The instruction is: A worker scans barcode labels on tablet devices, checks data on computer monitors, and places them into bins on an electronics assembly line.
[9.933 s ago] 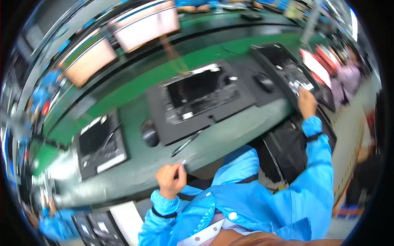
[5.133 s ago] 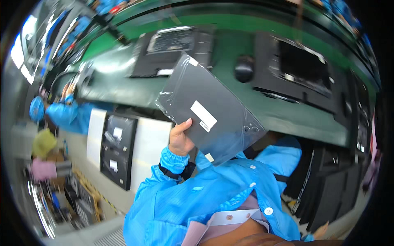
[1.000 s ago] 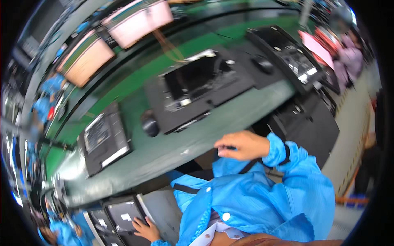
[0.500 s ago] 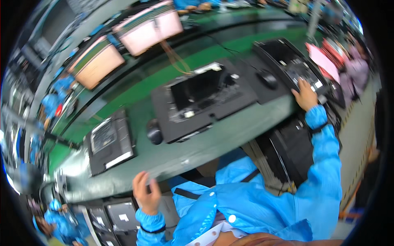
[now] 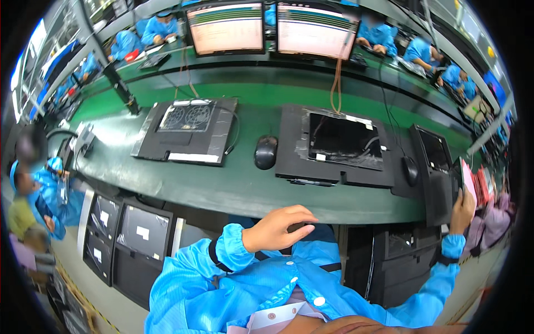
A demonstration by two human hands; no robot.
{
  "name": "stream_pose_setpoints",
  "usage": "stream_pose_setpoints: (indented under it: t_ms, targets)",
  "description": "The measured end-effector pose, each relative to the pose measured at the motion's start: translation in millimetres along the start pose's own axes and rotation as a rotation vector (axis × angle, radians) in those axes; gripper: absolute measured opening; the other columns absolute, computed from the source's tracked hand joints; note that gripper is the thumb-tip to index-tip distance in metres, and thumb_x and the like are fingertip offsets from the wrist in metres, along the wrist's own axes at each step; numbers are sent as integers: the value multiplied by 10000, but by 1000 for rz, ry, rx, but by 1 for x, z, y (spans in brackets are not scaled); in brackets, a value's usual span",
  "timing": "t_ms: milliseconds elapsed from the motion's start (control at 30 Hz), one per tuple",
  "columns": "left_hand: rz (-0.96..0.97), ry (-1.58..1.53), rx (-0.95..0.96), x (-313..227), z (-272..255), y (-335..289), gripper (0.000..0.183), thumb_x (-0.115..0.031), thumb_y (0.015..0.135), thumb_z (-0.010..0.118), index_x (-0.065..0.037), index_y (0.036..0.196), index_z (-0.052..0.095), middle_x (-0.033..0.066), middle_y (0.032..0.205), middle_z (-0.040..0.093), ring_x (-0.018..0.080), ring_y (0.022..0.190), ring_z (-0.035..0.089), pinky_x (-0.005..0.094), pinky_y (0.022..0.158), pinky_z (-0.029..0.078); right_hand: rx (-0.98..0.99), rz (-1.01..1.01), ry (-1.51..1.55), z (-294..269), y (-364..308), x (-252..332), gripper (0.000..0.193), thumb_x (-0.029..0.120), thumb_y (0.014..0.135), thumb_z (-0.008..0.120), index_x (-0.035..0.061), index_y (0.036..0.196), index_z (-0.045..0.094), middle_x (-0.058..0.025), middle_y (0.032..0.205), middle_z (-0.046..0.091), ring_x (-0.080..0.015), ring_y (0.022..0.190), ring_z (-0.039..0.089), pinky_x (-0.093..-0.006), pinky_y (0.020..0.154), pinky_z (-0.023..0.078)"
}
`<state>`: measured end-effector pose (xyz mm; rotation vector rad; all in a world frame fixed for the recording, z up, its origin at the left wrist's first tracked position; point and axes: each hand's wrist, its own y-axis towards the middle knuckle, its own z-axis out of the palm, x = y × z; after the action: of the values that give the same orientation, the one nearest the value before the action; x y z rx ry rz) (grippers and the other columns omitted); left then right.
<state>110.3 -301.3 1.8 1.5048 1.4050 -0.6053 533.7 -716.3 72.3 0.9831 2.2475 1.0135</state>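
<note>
My left hand (image 5: 279, 229) is held in front of my body near the table's front edge, fingers outstretched and thumb apart, with nothing in it. At the right end of the table my right hand (image 5: 462, 212) is closed by a thin dark panel (image 5: 457, 171), seen almost edge-on. Just left of that hand lies a long black foam tray (image 5: 439, 197); a dark screen panel (image 5: 434, 150) rests in its far compartment, and the near one shows bare foam. Nearer the middle, another dark screen panel (image 5: 345, 140) lies on a black foam block (image 5: 289, 161).
Two black mice (image 5: 266, 152) (image 5: 410, 170) flank the middle block. A second foam block (image 5: 192, 149) bears a panel with round patterns. Two monitors (image 5: 225, 29) (image 5: 314, 30) stand behind. Black trays (image 5: 130, 273) sit below at left, and red and pink folders (image 5: 483, 186) at right. Co-workers sit beyond.
My view has turned and levelled. My left hand has come in across my body. The panel under my right hand has left the tray's near compartment, and that hand is now at the tray's right side.
</note>
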Motion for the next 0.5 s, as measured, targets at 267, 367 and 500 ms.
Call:
stream_pose_setpoints:
  t_ms: [267,367,500]
  targets:
    - [-204,-1353,165,-4,-19,13,966,-800,905,347,-53,1518,365,180,1447,485,300,1336,487,487,1108,396,-234,-729,587,-69,48,248,369,23,843,701,46,1202,618,-170,1117,697,-341,1022,690,-458,868,539]
    - [227,-1724,17,12,-42,-28,1309,-984,665,383,-41,1556,208,193,1492,430,335,1347,467,532,1110,383,-195,-1037,827,-61,56,351,342,77,794,738,103,1122,645,-84,1107,713,-265,1026,707,-408,896,542]
    - [-217,-1042,-811,-21,-71,-107,517,-121,883,558,65,1359,479,234,1290,603,354,1181,613,489,1050,464,-134,-1176,1010,-33,65,445,367,114,799,730,94,1158,654,-88,1153,675,-256,1099,659,-404,931,517]
